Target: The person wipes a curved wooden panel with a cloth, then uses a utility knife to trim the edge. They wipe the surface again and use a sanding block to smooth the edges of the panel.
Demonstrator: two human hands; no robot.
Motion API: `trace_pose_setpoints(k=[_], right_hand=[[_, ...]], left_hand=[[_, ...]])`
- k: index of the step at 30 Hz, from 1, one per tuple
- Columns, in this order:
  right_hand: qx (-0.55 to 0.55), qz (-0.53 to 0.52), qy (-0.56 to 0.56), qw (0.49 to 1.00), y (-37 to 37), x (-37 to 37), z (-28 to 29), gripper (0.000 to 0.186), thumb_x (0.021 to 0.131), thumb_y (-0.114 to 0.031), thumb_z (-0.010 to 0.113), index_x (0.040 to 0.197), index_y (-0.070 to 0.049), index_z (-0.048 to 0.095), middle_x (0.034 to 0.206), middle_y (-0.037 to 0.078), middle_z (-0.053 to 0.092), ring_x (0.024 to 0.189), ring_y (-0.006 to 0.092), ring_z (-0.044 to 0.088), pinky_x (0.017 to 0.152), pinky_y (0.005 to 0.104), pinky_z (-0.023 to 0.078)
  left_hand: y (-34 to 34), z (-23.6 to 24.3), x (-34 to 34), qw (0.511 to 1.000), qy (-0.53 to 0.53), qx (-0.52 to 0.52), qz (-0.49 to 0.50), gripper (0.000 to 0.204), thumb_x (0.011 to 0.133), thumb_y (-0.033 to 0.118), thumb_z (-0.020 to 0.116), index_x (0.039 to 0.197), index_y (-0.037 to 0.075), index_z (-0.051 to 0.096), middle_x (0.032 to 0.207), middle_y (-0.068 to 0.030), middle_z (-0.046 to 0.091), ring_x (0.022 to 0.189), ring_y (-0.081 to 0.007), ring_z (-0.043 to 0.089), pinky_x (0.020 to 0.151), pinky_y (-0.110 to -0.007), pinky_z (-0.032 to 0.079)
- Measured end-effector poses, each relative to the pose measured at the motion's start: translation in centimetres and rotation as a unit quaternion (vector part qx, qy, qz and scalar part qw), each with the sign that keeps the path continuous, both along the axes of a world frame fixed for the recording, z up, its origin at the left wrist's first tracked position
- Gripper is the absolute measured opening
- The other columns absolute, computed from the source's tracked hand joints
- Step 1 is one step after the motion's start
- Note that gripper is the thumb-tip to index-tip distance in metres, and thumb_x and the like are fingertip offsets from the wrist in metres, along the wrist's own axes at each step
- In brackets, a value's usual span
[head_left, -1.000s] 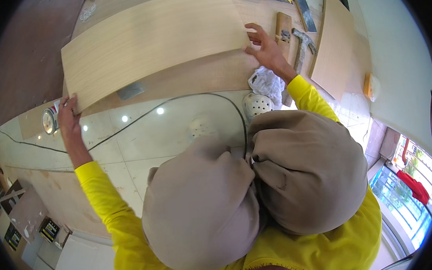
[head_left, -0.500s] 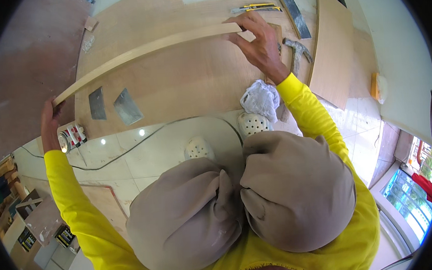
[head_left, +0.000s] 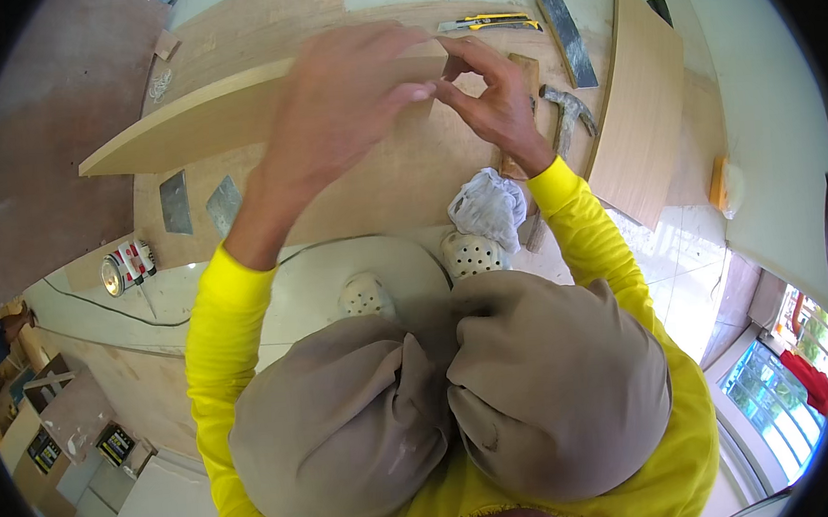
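A pale wooden board [head_left: 188, 130] stands tilted on its long edge above a larger plywood sheet [head_left: 395, 184]. My right hand [head_left: 489, 97] grips the board's right end between thumb and fingers. Motion blurs my left hand [head_left: 347, 97], which is raised over the board beside that end; whether its fingers hold it is unclear. Two flat metal plates [head_left: 175, 203] lie under the board's left part. Right of my right hand lie a hammer [head_left: 566, 107], a wooden block [head_left: 526, 67] and a crumpled white cloth [head_left: 486, 202]. A yellow utility knife [head_left: 504, 21] is farther back.
Another board [head_left: 637, 112] and a dark strip [head_left: 566, 36] lie at the right. Cans and tubes [head_left: 130, 266] sit front left beside a black cable [head_left: 162, 321]. My bent knees and white perforated shoes [head_left: 470, 250] are below. A window [head_left: 763, 389] is at lower right, stacked panels [head_left: 73, 417] lower left.
The board has turned from flat onto its edge. My left hand has left its left end and swung rightward, up beside my right hand.
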State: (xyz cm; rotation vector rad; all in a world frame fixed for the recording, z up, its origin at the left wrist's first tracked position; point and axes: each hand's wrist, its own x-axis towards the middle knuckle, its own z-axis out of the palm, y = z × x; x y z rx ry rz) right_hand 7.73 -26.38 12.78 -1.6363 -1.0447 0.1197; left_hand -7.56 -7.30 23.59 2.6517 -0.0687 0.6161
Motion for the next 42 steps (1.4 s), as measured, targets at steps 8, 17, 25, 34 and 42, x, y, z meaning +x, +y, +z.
trace_pose_setpoints(k=[8, 17, 25, 34, 42], right_hand=[[-0.224, -0.102, -0.291, 0.925, -2.9, 15.6, -8.9, 0.053, 0.100, -0.021, 0.083, 0.152, -0.018, 0.071, 0.144, 0.012, 0.076, 0.135, 0.0383, 0.069, 0.117, 0.0505, 0.054], [-0.364, -0.011, -0.351, 0.863, -1.2, 20.1, -11.0, 0.043, 0.107, -0.037, 0.078, 0.144, -0.016, 0.071, 0.139, 0.012, 0.074, 0.131, 0.0391, 0.069, 0.111, 0.0547, 0.055], [-0.220, 0.088, -0.055, 0.970, -1.5, 11.7, 2.0, 0.042, 0.118, -0.037, 0.070, 0.149, -0.010, 0.065, 0.126, 0.012, 0.077, 0.114, 0.0286, 0.072, 0.107, 0.0413, 0.056], [-0.265, 0.199, -0.111, 0.937, 0.0, 6.5, 9.0, 0.047, 0.114, -0.044, 0.075, 0.143, -0.007, 0.073, 0.110, 0.007, 0.079, 0.098, 0.0188, 0.070, 0.096, 0.0349, 0.058], [-0.298, 0.194, -0.218, 0.909, 0.9, 7.0, 9.0, 0.061, 0.108, -0.061, 0.075, 0.145, -0.013, 0.076, 0.119, 0.013, 0.083, 0.102, 0.0321, 0.080, 0.096, 0.0411, 0.062]], left_hand=[[-0.2, -5.4, 2.5, 0.995, -0.091, -0.039, -0.011, 0.034, 0.095, 0.013, 0.081, 0.129, 0.019, 0.084, 0.119, -0.0075, 0.078, 0.109, -0.0327, 0.069, 0.096, -0.048, 0.054], [0.0, -5.1, 0.0, 0.990, -0.106, -0.092, 0.030, 0.038, 0.095, 0.007, 0.088, 0.132, 0.011, 0.082, 0.118, -0.0048, 0.081, 0.106, -0.0287, 0.071, 0.096, -0.043, 0.055], [1.4, -5.7, -2.1, 0.991, -0.094, -0.025, 0.092, 0.036, 0.093, 0.026, 0.091, 0.120, 0.008, 0.078, 0.115, -0.0101, 0.078, 0.108, -0.0371, 0.069, 0.101, -0.048, 0.050], [1.1, -5.7, -1.6, 0.986, -0.124, -0.051, 0.094, 0.040, 0.089, 0.029, 0.094, 0.122, 0.011, 0.081, 0.115, -0.0051, 0.082, 0.105, -0.0315, 0.070, 0.099, -0.047, 0.049], [1.0, -6.3, -1.0, 0.984, -0.142, -0.052, 0.099, 0.039, 0.088, 0.029, 0.094, 0.126, 0.027, 0.091, 0.113, 0.0004, 0.083, 0.099, -0.0254, 0.068, 0.094, -0.042, 0.045]])
